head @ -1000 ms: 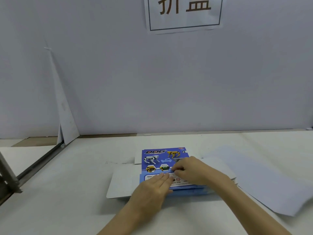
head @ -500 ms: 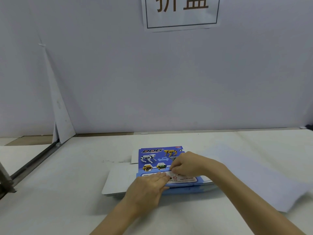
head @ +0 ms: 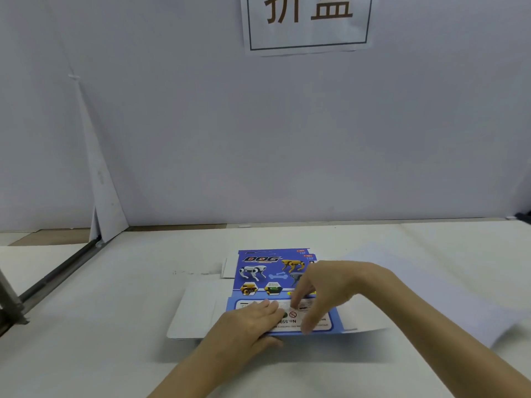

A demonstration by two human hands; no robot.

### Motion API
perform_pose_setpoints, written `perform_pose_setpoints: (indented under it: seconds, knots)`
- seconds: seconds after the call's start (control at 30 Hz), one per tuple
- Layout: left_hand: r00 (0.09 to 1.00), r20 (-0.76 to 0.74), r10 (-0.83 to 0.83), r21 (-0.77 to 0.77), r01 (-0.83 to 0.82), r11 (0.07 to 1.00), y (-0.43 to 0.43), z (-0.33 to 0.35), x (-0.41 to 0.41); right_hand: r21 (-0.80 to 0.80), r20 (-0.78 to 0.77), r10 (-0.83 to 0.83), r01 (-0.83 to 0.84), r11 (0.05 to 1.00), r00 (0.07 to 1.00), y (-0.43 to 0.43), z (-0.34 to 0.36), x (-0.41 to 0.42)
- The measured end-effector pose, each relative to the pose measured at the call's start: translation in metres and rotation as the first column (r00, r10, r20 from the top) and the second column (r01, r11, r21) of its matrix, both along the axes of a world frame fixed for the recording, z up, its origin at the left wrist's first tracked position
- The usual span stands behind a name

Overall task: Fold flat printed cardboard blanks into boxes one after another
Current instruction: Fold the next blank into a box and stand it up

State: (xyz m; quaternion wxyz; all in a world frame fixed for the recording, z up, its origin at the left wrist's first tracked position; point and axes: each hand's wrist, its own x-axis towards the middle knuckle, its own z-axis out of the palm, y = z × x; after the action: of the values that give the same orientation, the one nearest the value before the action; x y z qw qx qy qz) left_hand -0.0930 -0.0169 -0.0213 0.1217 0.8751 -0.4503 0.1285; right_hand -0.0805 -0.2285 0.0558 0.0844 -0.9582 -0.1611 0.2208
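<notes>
The step in hand looks like the start of one box. The top blue cardboard blank printed with robot dogs [head: 267,271] lies flat and unfolded on the white table [head: 115,354]. A second printed edge peeks out at its far right corner, so at least one more blank lies beneath it. Plain white flaps [head: 195,311] spread out to the left of the blank.

The left hand [head: 247,326] rests on the blank's near label panel with its fingers straight and close together. Its thumb lies along the blank's near edge; the view is too soft to tell whether it is tucked under that edge. The right hand [head: 330,285] arches over the right half of the blank. Its fingers [head: 306,323] are parted and bent downward, with the tips touching the label panel and nothing pinched between them.

Next, I judge, the top blank must be separated from the one below. That means lifting the near edge while the other hand holds the rest down, then creasing along the line where the label panel meets the picture panel.

To the right of the blank lies a large pale sheet of paper [head: 431,297]. Above and behind the blank, a white paper sign with brown characters [head: 307,21] hangs on the wall.
</notes>
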Motion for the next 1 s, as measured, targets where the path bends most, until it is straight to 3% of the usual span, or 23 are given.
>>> perform_pose_setpoints:
  seconds: [0.07,0.1,0.2,0.4,0.5,0.57,0.63,0.7,0.73,0.77,0.8,0.83,0.9,0.97,1.0]
  knots:
    - [0.999,0.039,-0.038,-0.023,0.039,0.999,0.003,-0.01,-0.002,0.008,0.076,0.031,-0.031,0.999,0.997,0.001,-0.005,-0.002]
    - [0.987,0.153,-0.038,-0.014,0.04,0.999,0.004,-0.011,-0.003,0.033,0.095,0.019,-0.023,0.999,0.995,0.002,-0.007,-0.003]
    - [0.976,0.203,-0.071,0.038,0.065,0.997,0.005,-0.002,-0.006,0.118,0.094,-0.034,0.023,0.993,0.995,0.002,-0.003,-0.006]
    - [0.937,0.344,-0.058,-0.094,0.096,0.991,-0.005,0.003,0.004,0.103,0.128,-0.038,0.025,0.994,0.991,0.003,-0.005,-0.003]
    - [0.948,0.317,-0.029,-0.123,0.071,0.99,-0.008,0.01,0.001,0.13,0.177,-0.048,0.025,0.991,0.983,0.001,0.003,-0.007]
    - [0.957,0.29,0.029,-0.198,0.03,0.98,-0.004,0.024,0.002,0.249,0.323,-0.126,0.045,0.967,0.938,-0.007,0.022,-0.016]
    - [0.949,0.302,0.095,-0.299,0.0,0.954,0.003,0.053,0.008,0.468,0.579,-0.31,0.004,0.884,0.754,-0.017,0.046,-0.026]
    - [0.904,0.364,0.226,-0.418,-0.058,0.907,0.01,0.091,0.021,0.62,0.761,-0.543,-0.149,0.77,0.355,-0.024,0.067,-0.036]
    - [0.886,0.346,0.308,-0.523,-0.09,0.848,0.011,0.11,0.026,0.654,0.756,-0.634,-0.197,0.73,0.164,-0.026,0.076,-0.039]
    - [0.881,0.291,0.372,-0.638,-0.111,0.762,0.011,0.126,0.031,0.698,0.707,-0.704,-0.216,0.683,0.058,-0.027,0.081,-0.04]
    - [0.894,0.211,0.394,-0.738,-0.119,0.664,0.009,0.137,0.035,0.751,0.645,-0.764,-0.221,0.623,0.038,-0.025,0.085,-0.04]
    - [0.925,0.113,0.364,-0.816,-0.123,0.565,0.006,0.144,0.037,0.806,0.581,-0.808,-0.201,0.556,0.099,-0.02,0.085,-0.039]
    - [0.978,-0.097,0.186,-0.909,-0.163,0.383,-0.003,0.147,0.037,0.896,0.438,-0.832,-0.093,0.434,0.34,-0.008,0.077,-0.032]
    - [0.968,-0.252,-0.012,-0.927,-0.238,0.29,-0.009,0.14,0.035,0.959,0.271,-0.775,-0.09,0.269,0.57,0.007,0.064,-0.024]
    - [0.956,-0.284,-0.069,-0.926,-0.255,0.278,-0.011,0.134,0.034,0.973,0.229,-0.759,-0.121,0.197,0.61,0.012,0.058,-0.02]
